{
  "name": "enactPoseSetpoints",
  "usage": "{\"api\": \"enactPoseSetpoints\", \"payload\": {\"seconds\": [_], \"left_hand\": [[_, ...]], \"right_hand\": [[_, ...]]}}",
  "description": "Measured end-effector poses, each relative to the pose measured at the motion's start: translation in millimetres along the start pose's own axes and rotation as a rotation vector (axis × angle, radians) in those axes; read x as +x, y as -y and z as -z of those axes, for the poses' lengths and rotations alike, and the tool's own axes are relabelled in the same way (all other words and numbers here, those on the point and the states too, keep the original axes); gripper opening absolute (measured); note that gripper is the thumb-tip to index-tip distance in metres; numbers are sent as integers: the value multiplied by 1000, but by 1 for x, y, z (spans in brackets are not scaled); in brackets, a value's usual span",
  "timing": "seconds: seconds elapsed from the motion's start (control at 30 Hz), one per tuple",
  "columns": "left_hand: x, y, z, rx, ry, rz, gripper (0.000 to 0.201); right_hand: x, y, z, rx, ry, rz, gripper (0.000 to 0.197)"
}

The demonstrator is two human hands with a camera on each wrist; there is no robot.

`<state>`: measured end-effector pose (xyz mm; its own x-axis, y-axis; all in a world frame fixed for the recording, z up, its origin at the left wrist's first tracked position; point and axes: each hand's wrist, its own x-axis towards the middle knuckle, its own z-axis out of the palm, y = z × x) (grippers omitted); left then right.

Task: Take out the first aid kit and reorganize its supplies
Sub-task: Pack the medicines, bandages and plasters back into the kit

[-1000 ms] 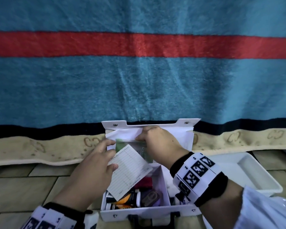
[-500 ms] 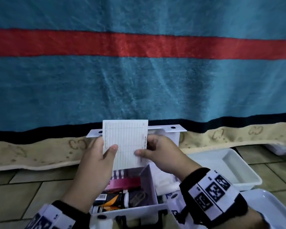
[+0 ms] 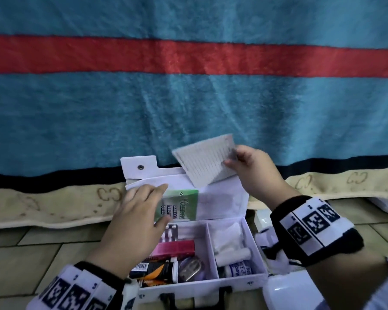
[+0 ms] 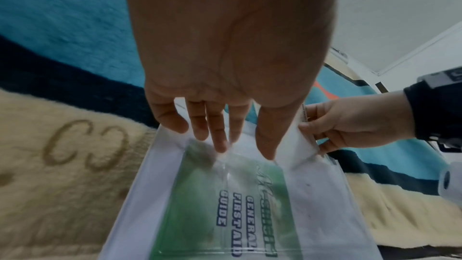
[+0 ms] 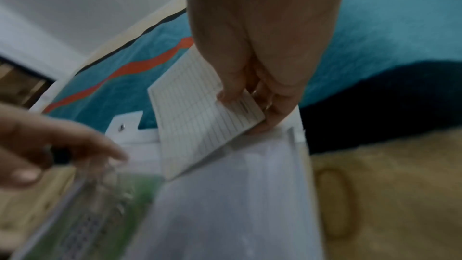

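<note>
Head view shows the first aid kit (image 3: 202,285) open on the floor tiles (image 3: 20,253) in front of me, its long axis running left to right and its lid (image 3: 222,202) standing up against the striped blanket (image 3: 188,108). My right hand (image 3: 253,173) pinches the lined card (image 3: 205,161) by its right edge, tilted, with its lower corner at the top of the lid; half a second ago both my hands held it upright over the kit. My left hand (image 3: 134,222) has let go of it and now rests with straight fingers on the clear lid pocket, over the green first aid guide (image 3: 184,205), whose print runs sideways. The kit has 2 compartments: the left one holds a pink box (image 3: 177,247), a black and orange tube (image 3: 152,269) and a small metal item (image 3: 189,268); the right one holds white gauze rolls (image 3: 230,242) and a white bottle (image 3: 238,269). A white tray (image 3: 278,289) sits just right of the kit
</note>
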<state>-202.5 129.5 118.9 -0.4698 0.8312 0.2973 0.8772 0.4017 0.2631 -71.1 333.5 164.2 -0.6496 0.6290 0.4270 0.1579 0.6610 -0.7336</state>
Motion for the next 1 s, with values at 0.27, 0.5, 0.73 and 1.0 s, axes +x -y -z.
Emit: {"api": "enactPoseSetpoints", "payload": {"seconds": [0.27,0.5,0.73,1.0], "left_hand": [[2,0,-4,-11,-13,-3,54],[2,-1,-6,101,-27,19,51],[0,-1,-5,149,-36,30,53],[0,-4,-1,126,-7,36,52]], "right_hand": [[-10,17,15,-784,243,233,46],[-15,18,-2,-942,340,228,30],[-18,24,-8,-1018,327,186,35],[-24,26,-12,-967,342,151,33]]}}
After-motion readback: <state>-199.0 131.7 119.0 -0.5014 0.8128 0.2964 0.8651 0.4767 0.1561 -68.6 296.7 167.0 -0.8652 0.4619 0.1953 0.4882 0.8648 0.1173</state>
